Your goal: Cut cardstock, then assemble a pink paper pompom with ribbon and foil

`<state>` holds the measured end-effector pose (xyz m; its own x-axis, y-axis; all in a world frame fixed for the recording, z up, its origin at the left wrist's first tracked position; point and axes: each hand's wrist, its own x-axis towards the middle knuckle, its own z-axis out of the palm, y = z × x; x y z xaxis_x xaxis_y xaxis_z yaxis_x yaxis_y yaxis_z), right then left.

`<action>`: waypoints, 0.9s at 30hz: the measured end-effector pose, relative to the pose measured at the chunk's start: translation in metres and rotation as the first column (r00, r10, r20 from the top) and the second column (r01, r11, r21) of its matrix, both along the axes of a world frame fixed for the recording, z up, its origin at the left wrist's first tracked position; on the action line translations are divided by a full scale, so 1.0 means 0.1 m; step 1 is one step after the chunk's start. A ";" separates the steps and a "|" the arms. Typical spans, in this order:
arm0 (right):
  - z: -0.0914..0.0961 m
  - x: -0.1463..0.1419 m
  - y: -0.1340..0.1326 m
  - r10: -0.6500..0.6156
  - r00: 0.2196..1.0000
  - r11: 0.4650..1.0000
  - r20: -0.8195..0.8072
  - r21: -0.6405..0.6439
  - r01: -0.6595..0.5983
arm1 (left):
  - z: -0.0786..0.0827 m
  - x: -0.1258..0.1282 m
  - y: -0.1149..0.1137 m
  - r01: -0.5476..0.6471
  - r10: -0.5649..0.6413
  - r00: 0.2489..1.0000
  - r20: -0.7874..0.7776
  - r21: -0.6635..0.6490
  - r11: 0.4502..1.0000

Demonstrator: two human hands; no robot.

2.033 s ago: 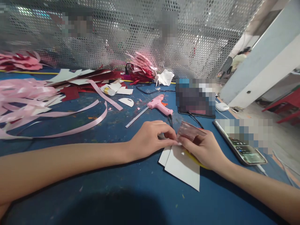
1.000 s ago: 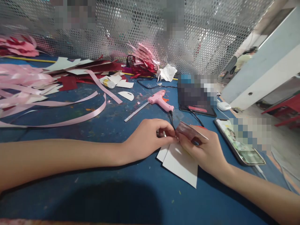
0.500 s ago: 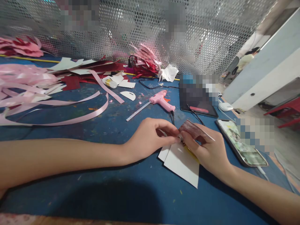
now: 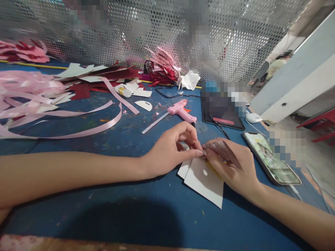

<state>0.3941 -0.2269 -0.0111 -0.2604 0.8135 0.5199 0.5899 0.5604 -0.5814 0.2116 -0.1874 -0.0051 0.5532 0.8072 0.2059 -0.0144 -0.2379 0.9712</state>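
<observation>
A thin brownish-grey piece of card (image 4: 222, 150) slants up from my right hand (image 4: 239, 170), closed on it between thumb and fingers. At its left end my left hand (image 4: 171, 150) is closed in a pinch, thumb and fingertips touching my right fingertips. Whatever lies in that pinch is too small and covered to name. Below both hands, two overlapping pieces of white card (image 4: 204, 184) lie on the blue tabletop (image 4: 131, 212). Something yellow (image 4: 216, 170) shows partly under my right hand. Beyond my left hand lies a pink glue gun (image 4: 180, 109) with a clear glue stick (image 4: 155, 123) in it.
To the right are a phone (image 4: 272, 158) and a dark tablet (image 4: 222, 120) with cables. Pink ribbon (image 4: 96, 130), red and white paper scraps (image 4: 81, 91) and crumpled white paper (image 4: 188, 80) lie further back. A perforated metal screen (image 4: 146, 31) stands behind; a person is at the far right.
The brownish card has tilted in my right hand, showing its face differently. My left fingers have bent upward slightly, still at the same spot. The view has shifted a little.
</observation>
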 end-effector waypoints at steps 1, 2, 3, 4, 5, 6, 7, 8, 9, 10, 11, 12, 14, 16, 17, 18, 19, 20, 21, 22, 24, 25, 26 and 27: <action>0.00 0.00 0.00 0.001 1.000 1.000 0.001 0.004 -0.001 | 0.00 0.00 0.00 0.002 -0.002 1.000 -0.002 0.007 1.000; 0.00 0.01 0.00 -0.002 1.000 1.000 0.000 0.010 0.002 | 0.00 0.00 0.00 0.001 -0.001 1.000 -0.007 0.017 1.000; 0.00 0.00 0.00 -0.010 1.000 1.000 -0.005 0.014 0.010 | 0.00 0.00 0.00 -0.001 0.002 1.000 -0.013 0.030 1.000; 0.01 0.00 0.01 -0.019 1.000 1.000 -0.011 0.012 0.019 | 0.01 0.00 0.00 -0.005 0.006 1.000 -0.021 0.046 0.999; 0.02 0.00 0.01 -0.026 0.999 1.000 -0.021 0.007 0.026 | 0.01 -0.01 0.00 -0.009 0.011 0.999 -0.032 0.068 0.998; 0.02 0.00 0.01 -0.029 0.999 1.000 -0.029 -0.003 0.029 | 0.01 -0.01 0.00 -0.013 0.017 0.999 -0.043 0.090 0.996; 0.03 -0.01 0.02 -0.032 0.999 0.999 -0.034 -0.009 0.032 | 0.01 -0.02 0.00 -0.018 0.024 0.998 -0.053 0.113 0.993; 0.03 -0.01 0.02 -0.037 0.999 0.999 -0.035 -0.010 0.037 | 0.01 -0.02 0.00 -0.020 0.029 0.998 -0.062 0.133 0.991; 0.03 -0.01 0.03 -0.044 0.999 0.999 -0.030 -0.005 0.044 | 0.01 -0.02 0.00 -0.021 0.032 0.997 -0.069 0.150 0.988; 0.03 -0.01 0.03 -0.052 0.998 0.999 -0.020 0.007 0.052 | 0.01 -0.03 0.00 -0.020 0.033 0.997 -0.074 0.166 0.986; 0.03 -0.01 0.04 -0.058 0.998 0.998 -0.009 0.022 0.059 | 0.01 -0.03 0.00 -0.020 0.034 0.997 -0.076 0.179 0.984; 0.03 -0.01 0.04 -0.063 0.998 0.997 0.001 0.037 0.063 | 0.00 -0.03 0.00 -0.020 0.035 0.996 -0.076 0.189 0.982; 0.04 -0.01 0.04 -0.065 0.998 0.997 0.010 0.052 0.065 | 0.00 -0.03 -0.01 -0.025 0.040 0.997 -0.071 0.207 0.978; 0.04 -0.02 0.04 -0.066 0.998 0.997 0.001 0.032 0.066 | -0.01 -0.02 -0.01 -0.034 0.049 0.997 -0.064 0.212 0.977; 0.04 -0.02 0.03 -0.066 0.998 0.998 -0.008 0.006 0.066 | -0.01 -0.02 -0.01 -0.040 0.055 0.997 -0.062 0.209 0.977; 0.04 -0.02 0.03 -0.068 0.997 0.997 -0.019 -0.023 0.068 | -0.01 -0.02 -0.01 -0.047 0.061 0.996 -0.061 0.204 0.978; 0.03 -0.03 0.02 -0.077 0.996 0.996 -0.037 -0.053 0.075 | -0.02 -0.02 -0.01 -0.055 0.068 0.996 -0.059 0.198 0.979; 0.01 -0.03 0.02 -0.090 0.993 0.993 -0.076 -0.084 0.084 | -0.02 -0.02 0.00 -0.065 0.077 0.996 -0.055 0.192 0.979; 0.00 -0.03 0.03 -0.103 0.985 0.989 -0.137 -0.122 0.086 | -0.02 -0.01 0.00 -0.077 0.088 0.995 -0.048 0.187 0.979; -0.03 -0.03 0.04 -0.110 0.971 0.982 -0.210 -0.175 0.073 | -0.02 -0.01 0.00 -0.088 0.097 0.994 -0.041 0.182 0.979; -0.08 -0.03 0.07 -0.113 0.930 0.956 -0.350 -0.293 0.006 | -0.02 -0.01 0.01 -0.104 0.110 0.994 -0.027 0.172 0.980; -0.10 -0.03 0.08 -0.115 0.913 0.945 -0.392 -0.326 -0.021 | -0.02 -0.01 0.01 -0.112 0.117 0.993 -0.022 0.168 0.979; -0.11 -0.03 0.10 -0.119 0.907 0.947 -0.403 -0.320 -0.018 | -0.02 -0.01 0.01 -0.118 0.123 0.992 -0.019 0.164 0.979; -0.12 -0.02 0.11 -0.131 0.913 0.961 -0.387 -0.276 0.021 | -0.01 -0.01 0.02 -0.125 0.129 0.991 -0.016 0.163 0.979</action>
<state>0.3920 -0.2158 -0.0233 -0.0081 0.9425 0.3341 0.3128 0.3197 -0.8944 0.2106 -0.1858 -0.0065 0.4551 0.8289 0.3254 0.0514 -0.3893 0.9197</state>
